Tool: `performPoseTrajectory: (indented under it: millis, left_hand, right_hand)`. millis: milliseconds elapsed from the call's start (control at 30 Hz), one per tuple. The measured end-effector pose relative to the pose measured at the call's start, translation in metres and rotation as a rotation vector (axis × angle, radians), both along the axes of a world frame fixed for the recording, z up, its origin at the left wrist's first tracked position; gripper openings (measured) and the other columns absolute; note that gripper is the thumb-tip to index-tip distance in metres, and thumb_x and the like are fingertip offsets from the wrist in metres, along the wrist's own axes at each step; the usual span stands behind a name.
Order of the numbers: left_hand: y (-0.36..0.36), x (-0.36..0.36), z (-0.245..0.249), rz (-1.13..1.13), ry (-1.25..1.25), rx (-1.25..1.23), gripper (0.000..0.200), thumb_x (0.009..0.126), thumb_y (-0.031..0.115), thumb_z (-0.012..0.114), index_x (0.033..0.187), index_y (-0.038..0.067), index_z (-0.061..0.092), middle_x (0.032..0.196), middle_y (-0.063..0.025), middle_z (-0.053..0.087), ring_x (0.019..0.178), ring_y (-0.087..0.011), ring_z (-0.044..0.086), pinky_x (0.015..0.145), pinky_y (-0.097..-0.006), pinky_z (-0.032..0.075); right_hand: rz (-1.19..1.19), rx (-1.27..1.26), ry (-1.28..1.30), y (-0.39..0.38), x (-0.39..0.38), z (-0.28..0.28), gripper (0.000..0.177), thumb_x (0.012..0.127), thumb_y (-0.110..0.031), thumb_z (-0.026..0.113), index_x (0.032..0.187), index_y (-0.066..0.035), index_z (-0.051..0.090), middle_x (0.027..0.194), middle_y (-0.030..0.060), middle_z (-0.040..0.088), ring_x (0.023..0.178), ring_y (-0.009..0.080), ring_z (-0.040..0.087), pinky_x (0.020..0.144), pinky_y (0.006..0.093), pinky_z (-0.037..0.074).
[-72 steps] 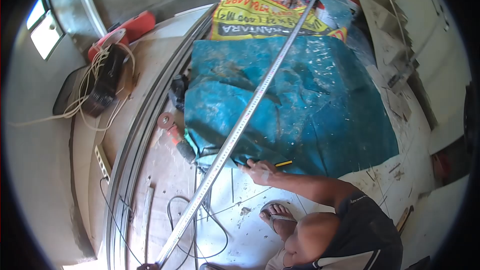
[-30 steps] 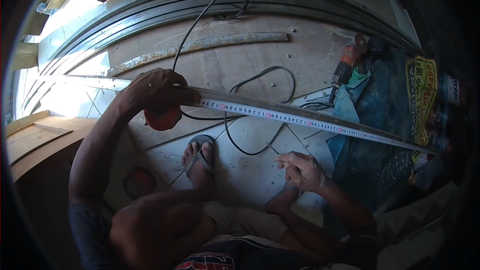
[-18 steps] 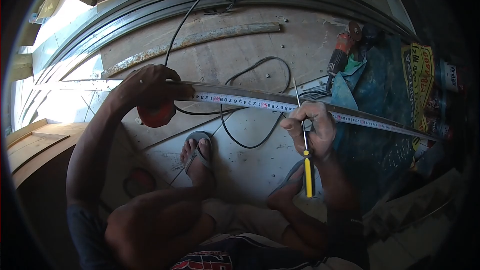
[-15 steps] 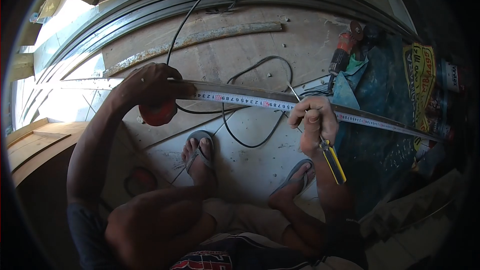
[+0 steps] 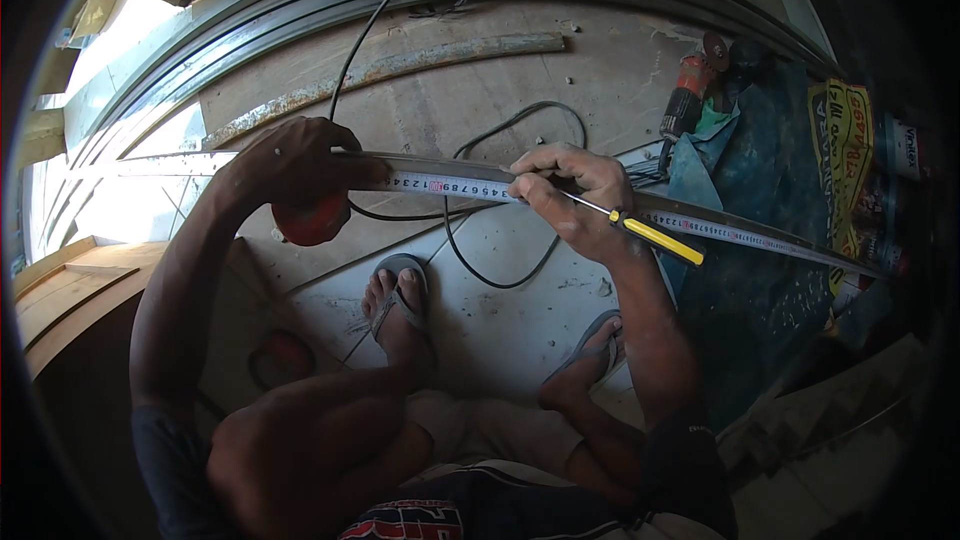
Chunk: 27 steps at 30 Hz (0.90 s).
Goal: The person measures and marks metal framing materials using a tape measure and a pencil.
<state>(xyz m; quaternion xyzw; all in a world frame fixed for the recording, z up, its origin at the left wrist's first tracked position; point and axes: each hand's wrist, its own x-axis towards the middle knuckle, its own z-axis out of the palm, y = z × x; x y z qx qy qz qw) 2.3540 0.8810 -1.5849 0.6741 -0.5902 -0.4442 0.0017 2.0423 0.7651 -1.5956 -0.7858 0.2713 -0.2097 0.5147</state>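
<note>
My left hand (image 5: 295, 162) is closed around a tape measure (image 5: 312, 221) with a red case, and its fingers also press against a long thin metal bar (image 5: 435, 166). The tape's white blade (image 5: 460, 188) runs out to the right along the bar. Over the middle of the bar, my right hand (image 5: 580, 190) is closed on a screwdriver (image 5: 662, 242) with a yellow and black handle. The handle sticks out below the palm, toward the lower right. Thumb and fingertips of this hand meet at the blade and bar; the screwdriver's tip is hidden there.
An angle grinder (image 5: 688, 100) lies to the right by a dark green sheet (image 5: 745, 270). A black cable (image 5: 510, 285) loops across the tiled floor. Beyond it are a rusty metal strip (image 5: 400, 76) and long metal profiles (image 5: 330, 15). My sandalled feet (image 5: 400, 300) are below the bar.
My right hand has moved left along the tape with the screwdriver, which has turned so its handle points more to the right. The left hand and tape case have barely shifted.
</note>
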Motion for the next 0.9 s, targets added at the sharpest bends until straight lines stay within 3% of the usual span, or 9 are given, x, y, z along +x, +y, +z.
performPoseTrajectory:
  millis: [167,267,467,533,867,900]
  left_hand:
    - [0.002,0.003,-0.007,0.024,-0.035,0.034,0.055,0.093,0.056,0.063,0.109,0.005,0.074,0.090,-0.0136,0.075,0.071,-0.0242,0.072,0.063,-0.0367,0.059]
    - [0.004,0.002,-0.007,-0.083,0.061,-0.151,0.052,0.093,0.053,0.064,0.107,0.004,0.075,0.089,-0.0138,0.075,0.071,-0.0230,0.071,0.063,-0.0359,0.059]
    - [-0.003,-0.005,0.002,-0.013,-0.062,-0.004,0.051,0.092,0.052,0.066,0.107,0.004,0.075,0.088,-0.0135,0.074,0.071,-0.0205,0.070,0.065,-0.0348,0.058]
    - [-0.001,-0.005,0.002,-0.015,-0.047,-0.046,0.051,0.092,0.052,0.066,0.107,0.004,0.075,0.087,-0.0133,0.074,0.070,-0.0201,0.070,0.065,-0.0343,0.058]
    - [-0.003,-0.006,-0.001,0.058,-0.122,0.070,0.052,0.092,0.053,0.065,0.106,0.005,0.075,0.085,-0.0126,0.074,0.067,-0.0197,0.069,0.063,-0.0343,0.058]
    - [-0.005,-0.007,0.002,0.058,-0.118,0.079,0.052,0.092,0.054,0.065,0.106,0.005,0.075,0.085,-0.0127,0.074,0.067,-0.0198,0.069,0.063,-0.0345,0.058]
  right_hand:
    - [0.062,-0.057,-0.013,-0.005,0.003,-0.005,0.013,0.089,-0.012,0.069,0.092,0.000,0.070,0.081,0.0063,0.069,0.067,0.0085,0.061,0.059,0.0236,0.049]
    - [0.095,0.007,0.044,-0.004,0.003,-0.009,0.009,0.088,-0.009,0.069,0.092,0.000,0.070,0.081,0.0058,0.069,0.065,0.0081,0.061,0.058,0.0235,0.049]
    - [0.104,-0.101,-0.006,-0.003,0.003,-0.013,0.005,0.085,-0.005,0.071,0.088,-0.001,0.069,0.079,0.0051,0.067,0.064,0.0077,0.061,0.055,0.0237,0.048]
    - [0.085,-0.102,0.032,-0.002,0.003,-0.012,0.011,0.082,-0.010,0.071,0.087,-0.002,0.067,0.075,0.0076,0.066,0.067,0.0167,0.064,0.063,0.0308,0.051]
    - [0.148,-0.136,0.022,-0.002,0.003,-0.014,0.013,0.080,-0.007,0.073,0.089,-0.001,0.066,0.079,0.0097,0.065,0.068,0.0201,0.066,0.063,0.0328,0.053]
    - [0.137,-0.174,-0.013,-0.002,0.003,-0.018,0.010,0.080,-0.005,0.072,0.088,-0.001,0.066,0.078,0.0078,0.064,0.066,0.0154,0.062,0.058,0.0287,0.049]
